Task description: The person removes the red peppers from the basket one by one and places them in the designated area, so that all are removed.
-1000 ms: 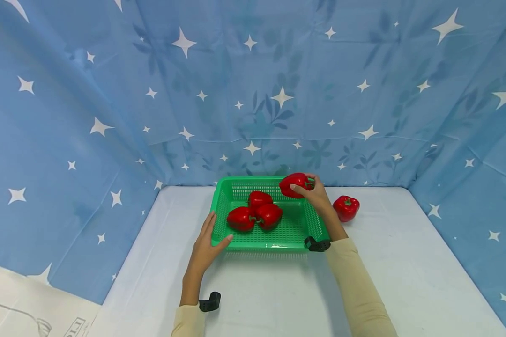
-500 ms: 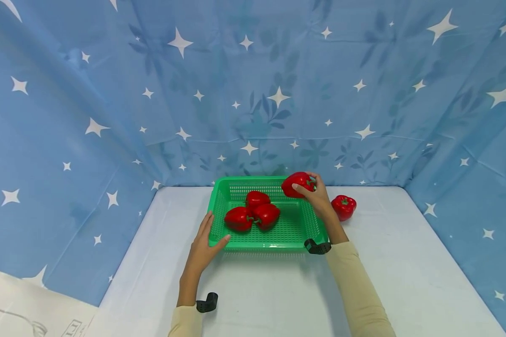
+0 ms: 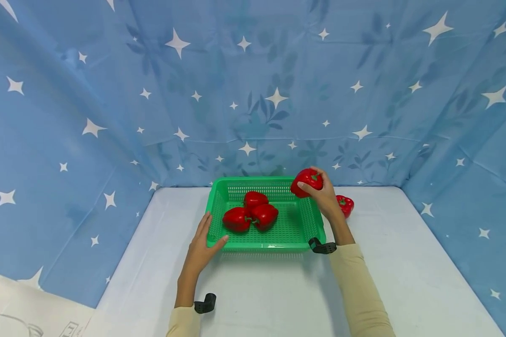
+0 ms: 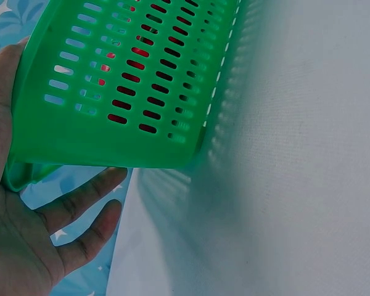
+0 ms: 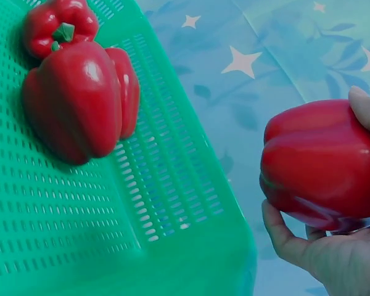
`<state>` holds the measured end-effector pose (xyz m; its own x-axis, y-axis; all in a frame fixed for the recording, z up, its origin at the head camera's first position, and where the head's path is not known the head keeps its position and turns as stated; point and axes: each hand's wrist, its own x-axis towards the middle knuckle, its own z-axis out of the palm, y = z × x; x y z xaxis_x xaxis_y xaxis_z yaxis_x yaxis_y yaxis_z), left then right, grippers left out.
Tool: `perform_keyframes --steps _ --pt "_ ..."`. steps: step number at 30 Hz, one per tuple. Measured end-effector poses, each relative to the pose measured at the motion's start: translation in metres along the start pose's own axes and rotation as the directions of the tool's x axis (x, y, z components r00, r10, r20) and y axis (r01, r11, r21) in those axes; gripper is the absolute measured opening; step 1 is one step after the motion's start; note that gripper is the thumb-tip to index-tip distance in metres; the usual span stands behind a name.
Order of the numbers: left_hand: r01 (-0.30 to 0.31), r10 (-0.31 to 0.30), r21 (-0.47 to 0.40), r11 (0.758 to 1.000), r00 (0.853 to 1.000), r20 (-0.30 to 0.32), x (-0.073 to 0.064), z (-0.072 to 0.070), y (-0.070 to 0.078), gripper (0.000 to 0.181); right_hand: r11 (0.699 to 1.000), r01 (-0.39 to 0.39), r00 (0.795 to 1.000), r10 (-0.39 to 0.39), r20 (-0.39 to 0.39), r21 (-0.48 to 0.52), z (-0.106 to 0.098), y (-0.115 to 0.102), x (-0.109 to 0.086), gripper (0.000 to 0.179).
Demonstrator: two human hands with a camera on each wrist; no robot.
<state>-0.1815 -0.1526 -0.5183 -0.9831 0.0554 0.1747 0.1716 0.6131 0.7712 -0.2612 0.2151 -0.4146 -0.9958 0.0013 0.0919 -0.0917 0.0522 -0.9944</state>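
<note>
My right hand (image 3: 325, 193) grips a red bell pepper (image 3: 306, 182) above the back right corner of the green basket (image 3: 244, 246). In the right wrist view this bell pepper (image 5: 320, 160) sits between thumb and fingers, beyond the basket rim. Three more red bell peppers (image 3: 237, 219) lie in the left and middle of the basket. At its front left corner rests my left hand (image 3: 199, 250), thumb and fingers spread and fairly straight. The left wrist view shows this hand (image 4: 24, 240) against the outside of the basket's wall (image 4: 111, 139).
Another red bell pepper (image 3: 345, 206) stands on the white table (image 3: 261, 295) right of the basket, partly hidden by my right forearm. A blue star-patterned curtain (image 3: 219, 117) hangs right behind the basket and along both sides. A printed white sheet (image 3: 29, 309) shows at lower left.
My right hand has carried its bell pepper a little right and up, turning the stem more toward the camera. My left hand has stayed at the basket corner. The head view has shifted slightly.
</note>
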Motion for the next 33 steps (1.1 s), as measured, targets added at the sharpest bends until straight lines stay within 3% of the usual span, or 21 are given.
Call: perform_keyframes --steps 11,20,26,33 --pt "0.011 -0.011 -0.005 1.0 1.0 0.006 -0.002 0.0 -0.001 0.091 0.999 0.037 0.988 -0.034 -0.151 0.015 -0.011 -0.002 -0.011 0.075" --pt "0.003 -0.003 0.006 1.0 1.0 0.001 -0.003 0.0 -0.001 0.091 0.998 0.06 0.979 -0.056 -0.194 0.013 -0.032 -0.004 -0.01 0.078" --pt "-0.008 0.008 0.008 1.0 1.0 0.002 -0.002 -0.001 0.0 0.09 0.996 0.083 0.949 -0.072 -0.308 0.023 -0.053 0.015 0.001 0.084" --pt "0.0 0.0 -0.007 1.0 1.0 0.003 -0.001 -0.002 -0.001 0.09 0.994 0.103 0.908 -0.084 -0.41 0.023 -0.072 0.012 -0.006 0.082"
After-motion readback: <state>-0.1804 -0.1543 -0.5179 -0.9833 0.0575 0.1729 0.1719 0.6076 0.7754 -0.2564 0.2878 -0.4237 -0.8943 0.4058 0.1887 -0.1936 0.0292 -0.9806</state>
